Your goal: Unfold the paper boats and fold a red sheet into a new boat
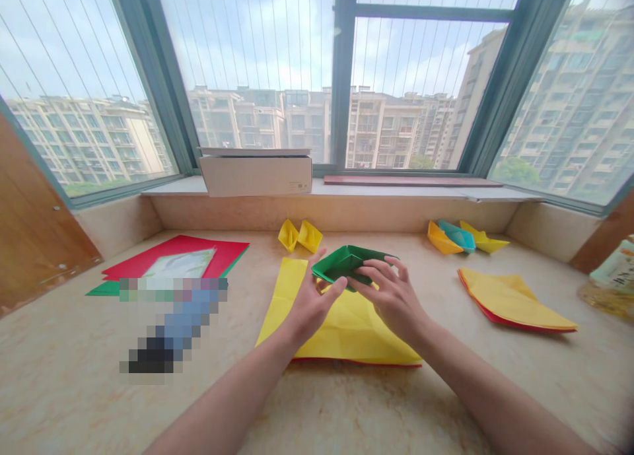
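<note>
Green boat is held at the wearer's 12 o'clock above the yellow sheets, left hand pinching its left end, right hand gripping its right side; uneven squeeze could crumple or tear its walls.

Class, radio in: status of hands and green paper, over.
Left hand and right hand gripping green folded paper. Paper held above yellow sheet. Right fingers partly cover it; nothing else in the way.
</note>
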Motion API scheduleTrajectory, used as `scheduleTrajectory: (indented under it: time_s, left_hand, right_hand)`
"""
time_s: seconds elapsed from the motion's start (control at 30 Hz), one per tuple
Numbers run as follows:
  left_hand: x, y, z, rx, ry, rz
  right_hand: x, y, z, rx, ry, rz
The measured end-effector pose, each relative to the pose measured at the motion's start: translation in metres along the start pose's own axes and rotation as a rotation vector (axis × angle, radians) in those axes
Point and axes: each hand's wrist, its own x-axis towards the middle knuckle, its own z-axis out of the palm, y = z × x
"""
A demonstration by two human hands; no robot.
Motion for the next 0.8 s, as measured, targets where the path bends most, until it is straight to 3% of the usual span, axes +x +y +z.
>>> scheduleTrajectory:
  time_s: [0.1,0.23,0.43,0.67,0.8]
  left_hand:
    - [0.004,-0.003,0.0,0.021,0.085,0.008]
    - [0.008,-0.003,-0.003,0.071,0.131,0.03]
    - [0.008,-0.007,-0.008,0.111,0.146,-0.025]
    - [0.012,-0.007,-0.007,0.164,0.111,0.053]
    - [0.013,-0.008,-0.009,0.133,0.14,0.022]
  right_hand:
    - [0.001,-0.006,0.002,-0.058,0.005,-0.038]
    - [0.003,-0.011,-0.001,-0.049,-0.012,0.029]
    - [0.005,-0.012,-0.004,0.08,-0.012,0.137]
    - [0.004,-0.006,-0.008,0.061,0.166,0.364]
    - [0.001,0.005,-0.004,0.181,0.144,0.452]
